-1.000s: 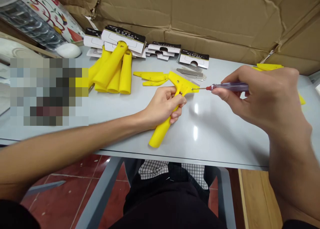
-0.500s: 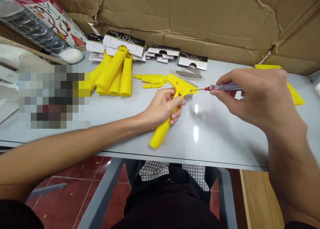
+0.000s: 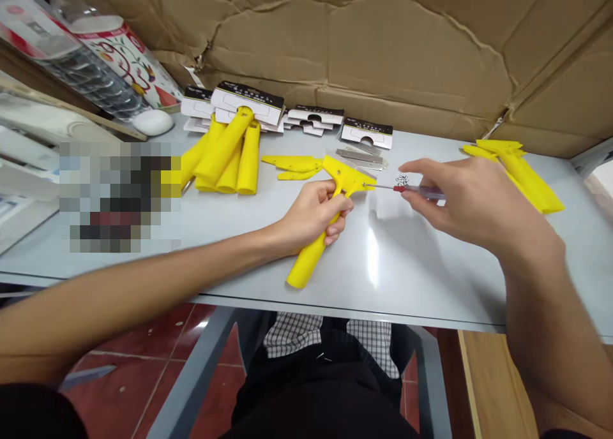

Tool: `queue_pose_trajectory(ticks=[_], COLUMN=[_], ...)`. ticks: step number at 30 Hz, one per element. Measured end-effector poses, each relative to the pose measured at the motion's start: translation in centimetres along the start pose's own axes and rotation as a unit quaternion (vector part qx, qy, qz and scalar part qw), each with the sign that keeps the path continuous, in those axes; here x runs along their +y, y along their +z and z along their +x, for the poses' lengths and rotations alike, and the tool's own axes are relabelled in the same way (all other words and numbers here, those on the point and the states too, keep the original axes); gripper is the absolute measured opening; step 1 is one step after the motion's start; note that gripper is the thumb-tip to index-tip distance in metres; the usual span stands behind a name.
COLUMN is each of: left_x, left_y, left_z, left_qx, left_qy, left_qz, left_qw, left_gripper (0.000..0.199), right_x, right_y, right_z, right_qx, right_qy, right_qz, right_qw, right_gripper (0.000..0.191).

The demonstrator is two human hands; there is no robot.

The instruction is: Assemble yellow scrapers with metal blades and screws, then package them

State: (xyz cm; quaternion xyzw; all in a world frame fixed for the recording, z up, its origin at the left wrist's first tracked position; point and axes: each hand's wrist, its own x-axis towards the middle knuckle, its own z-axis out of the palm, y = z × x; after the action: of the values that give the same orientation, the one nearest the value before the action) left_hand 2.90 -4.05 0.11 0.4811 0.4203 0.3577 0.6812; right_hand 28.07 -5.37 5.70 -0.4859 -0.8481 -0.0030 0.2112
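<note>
My left hand (image 3: pixel 318 215) is wrapped round the neck of a yellow scraper (image 3: pixel 306 267), its handle angled toward the table's front edge. In my right hand (image 3: pixel 483 203) is a screwdriver (image 3: pixel 426 192) with a clear handle and red collar. Its tip meets a screw at the right end of the scraper's head. The index finger is raised off the handle, while the thumb lies along it; the other fingers are mostly hidden. Small screws (image 3: pixel 401 180) lie in a pile just behind the screwdriver. Metal blades (image 3: pixel 361 157) and yellow cover pieces (image 3: pixel 297 165) rest beyond the scraper's head.
Several yellow scrapers (image 3: pixel 230 155) with black-and-white cards (image 3: pixel 249 101) lie at the back left, near a white rounded object (image 3: pixel 153 122). More cards (image 3: pixel 367 133) are along the cardboard (image 3: pixel 364 50). Further yellow scrapers (image 3: pixel 527 174) lie at the right. A patch at left is blurred.
The camera view has shifted, revealing the screw pile. My right index finger has lifted from the screwdriver handle. My left hand keeps its hold on the scraper.
</note>
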Motion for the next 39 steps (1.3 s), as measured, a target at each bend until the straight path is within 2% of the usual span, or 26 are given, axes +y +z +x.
queue_pose_trajectory(ticks=[3,6,10,14,18,21,25,27,30,34,35,37,39], left_x=[0.1,0.3,0.2,0.0,0.2,0.4,0.7,0.9,1.0,0.8,0.8,0.6,0.3], left_y=[-0.1,-0.1,-0.3,-0.7,-1.4,-1.8,-2.1,-2.2,-2.3,-2.4,-2.5,-2.6,-2.7], left_z=[0.0,0.1,0.3,0.9,1.7,2.2,2.7,2.9,3.2,3.3,3.4,3.5,3.6], left_qx=[-0.007,-0.016,-0.028,-0.018,-0.007,-0.019,-0.045,-0.034,-0.011,0.002,0.006,-0.002,-0.021], left_qy=[-0.001,-0.007,-0.018,-0.010,-0.004,-0.001,0.021,0.015,0.042,0.086,0.092,0.097,0.101], left_qz=[-0.007,-0.018,-0.050,-0.061,-0.034,-0.044,-0.130,-0.154,-0.163,-0.163,-0.166,-0.165,-0.147], left_qw=[1.000,1.000,0.998,0.998,0.999,0.999,0.990,0.987,0.986,0.983,0.982,0.981,0.984], left_gripper=[0.020,0.021,0.021,0.018,0.020,0.017,0.013,0.019,0.012,0.063,0.070,0.067,0.051], right_x=[0.1,0.3,2.3,6.0,9.5,11.0,11.9,12.0,12.2,12.7,12.9,13.0,13.0], right_y=[0.3,0.2,-0.1,0.7,2.0,2.8,3.2,3.3,3.4,3.7,3.8,3.9,4.0], right_z=[0.2,0.6,1.2,1.5,1.5,1.4,1.3,1.3,1.4,1.6,1.6,1.7,1.7], right_qx=[-0.104,-0.159,-0.128,-0.091,-0.123,-0.137,-0.144,-0.143,-0.148,-0.152,-0.155,-0.160,-0.164], right_qy=[-0.016,-0.012,0.021,0.131,0.187,0.210,0.214,0.210,0.207,0.211,0.211,0.213,0.214], right_qz=[-0.030,0.000,0.046,-0.030,-0.084,-0.103,-0.114,-0.117,-0.120,-0.120,-0.120,-0.123,-0.125], right_qw=[0.994,0.987,0.991,0.987,0.971,0.962,0.960,0.960,0.960,0.958,0.958,0.956,0.955], right_gripper=[0.023,0.023,0.017,0.016,0.024,0.029,0.031,0.032,0.033,0.036,0.037,0.037,0.037])
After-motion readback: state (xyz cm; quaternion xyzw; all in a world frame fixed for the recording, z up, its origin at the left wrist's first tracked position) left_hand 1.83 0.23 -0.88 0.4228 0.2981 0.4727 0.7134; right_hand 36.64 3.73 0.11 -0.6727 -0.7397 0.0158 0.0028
